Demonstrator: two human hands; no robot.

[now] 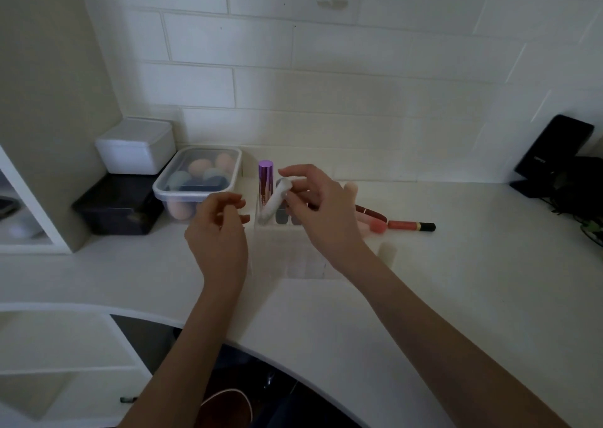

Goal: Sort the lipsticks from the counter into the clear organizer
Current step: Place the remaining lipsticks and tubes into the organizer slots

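My right hand (313,199) pinches a pale silver-white lipstick (275,202) near its upper end, thumb and forefinger pressed onto the tube while the other fingers (295,170) fan loosely above. The tube tilts, its lower end dipping into a front slot of the clear organizer (293,258), just beside a purple lipstick (266,181) that stands upright in a rear slot. My left hand (222,228) hovers beside the organizer, fingers half curled, holding nothing that I can see.

I judge the tube light, rigid and smooth, so slick enough to twist out of a fingertip pinch; a hold around the upper third leaves the base free to find the slot. The cap may pull off, so I would not squeeze there alone.

The organizer looks light and could skid on the white desk (456,280). More lipsticks (411,226) lie on the desk to the right, with a pale one (387,250) nearer.
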